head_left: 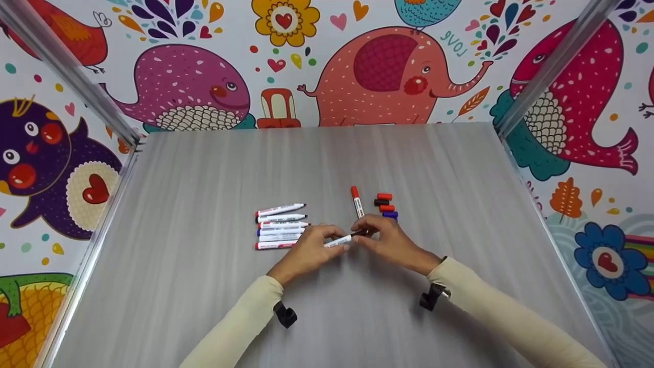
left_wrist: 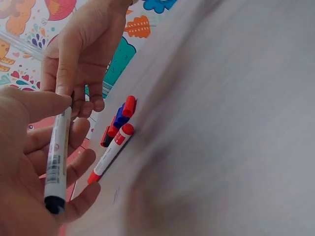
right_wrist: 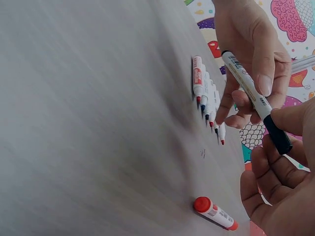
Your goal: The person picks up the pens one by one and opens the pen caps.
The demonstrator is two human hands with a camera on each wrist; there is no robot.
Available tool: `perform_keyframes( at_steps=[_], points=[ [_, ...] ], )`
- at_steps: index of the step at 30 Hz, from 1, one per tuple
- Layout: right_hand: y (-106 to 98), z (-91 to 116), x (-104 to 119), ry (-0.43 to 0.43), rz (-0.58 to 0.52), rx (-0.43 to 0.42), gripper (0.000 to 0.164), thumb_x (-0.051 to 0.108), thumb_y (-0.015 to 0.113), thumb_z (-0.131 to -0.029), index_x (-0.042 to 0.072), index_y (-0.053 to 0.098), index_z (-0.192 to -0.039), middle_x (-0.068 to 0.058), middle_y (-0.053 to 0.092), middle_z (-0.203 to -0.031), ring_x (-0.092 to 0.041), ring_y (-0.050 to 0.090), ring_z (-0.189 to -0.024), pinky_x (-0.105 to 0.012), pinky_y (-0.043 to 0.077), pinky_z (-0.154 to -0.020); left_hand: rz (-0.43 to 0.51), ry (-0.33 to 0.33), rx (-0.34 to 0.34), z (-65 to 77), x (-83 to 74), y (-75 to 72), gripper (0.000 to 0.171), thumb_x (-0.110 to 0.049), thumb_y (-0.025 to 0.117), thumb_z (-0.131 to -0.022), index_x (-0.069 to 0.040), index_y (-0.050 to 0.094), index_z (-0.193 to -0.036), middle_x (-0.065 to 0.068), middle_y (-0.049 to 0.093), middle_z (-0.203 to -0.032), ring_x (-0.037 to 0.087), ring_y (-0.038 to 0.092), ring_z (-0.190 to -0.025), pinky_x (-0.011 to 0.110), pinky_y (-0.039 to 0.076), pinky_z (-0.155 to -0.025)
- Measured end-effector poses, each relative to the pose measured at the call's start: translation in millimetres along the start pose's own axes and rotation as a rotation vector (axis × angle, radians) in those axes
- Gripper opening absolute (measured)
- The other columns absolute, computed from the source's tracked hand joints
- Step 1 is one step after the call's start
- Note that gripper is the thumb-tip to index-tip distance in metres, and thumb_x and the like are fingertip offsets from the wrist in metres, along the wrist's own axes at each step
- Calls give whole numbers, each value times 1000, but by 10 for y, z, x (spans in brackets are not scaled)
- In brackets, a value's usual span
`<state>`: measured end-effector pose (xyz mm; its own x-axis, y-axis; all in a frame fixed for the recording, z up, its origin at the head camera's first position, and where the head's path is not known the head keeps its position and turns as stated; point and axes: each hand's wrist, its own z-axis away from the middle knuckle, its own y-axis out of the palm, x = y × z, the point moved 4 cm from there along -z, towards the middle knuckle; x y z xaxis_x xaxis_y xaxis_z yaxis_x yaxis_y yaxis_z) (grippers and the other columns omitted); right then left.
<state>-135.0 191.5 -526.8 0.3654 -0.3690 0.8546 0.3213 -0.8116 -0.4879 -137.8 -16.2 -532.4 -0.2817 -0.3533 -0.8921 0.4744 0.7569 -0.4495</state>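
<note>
My left hand grips a white marker by its barrel, thumb on top. A dark cap covers the marker's far end, and the thumb and fingers of my right hand pinch this cap. Both hands meet close over the middle of the table. Left of them lies a row of several uncapped white markers, their tips pointing right. Just beyond my right hand lies a red marker with its red cap on.
Loose caps lie in a short column right of the red marker: a red cap, a black cap, another red cap and a blue cap. The grey table is bordered by printed panels and metal posts.
</note>
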Motion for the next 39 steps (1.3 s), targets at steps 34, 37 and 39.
perform_keyframes(
  at_steps=[34, 37, 39],
  points=[
    [36, 111, -41, 31, 14, 140, 14, 15, 76, -106, 14, 86, -115, 2, 79, -102, -13, 63, -89, -30, 54, -83, -522, 360, -8, 5, -192, 41, 13, -20, 82, -101, -12, 87, -111, -1, 82, -97, 17, 70, -93, 43, 56, -88],
    [39, 116, -29, -1, 11, 144, 14, 13, 75, -105, 13, 87, -114, 1, 81, -103, -13, 65, -88, -30, 55, -83, -537, 384, 4, 14, -213, 39, 11, -18, 82, -101, -12, 87, -109, -1, 81, -94, 17, 70, -89, 44, 56, -86],
    [47, 122, -16, -38, 19, 141, 14, 11, 75, -105, 12, 87, -113, -1, 82, -103, -13, 66, -90, -31, 56, -84, -536, 394, 7, 19, -229, 39, 10, -16, 82, -100, -12, 87, -107, -1, 80, -90, 17, 70, -85, 44, 55, -84]
  ],
)
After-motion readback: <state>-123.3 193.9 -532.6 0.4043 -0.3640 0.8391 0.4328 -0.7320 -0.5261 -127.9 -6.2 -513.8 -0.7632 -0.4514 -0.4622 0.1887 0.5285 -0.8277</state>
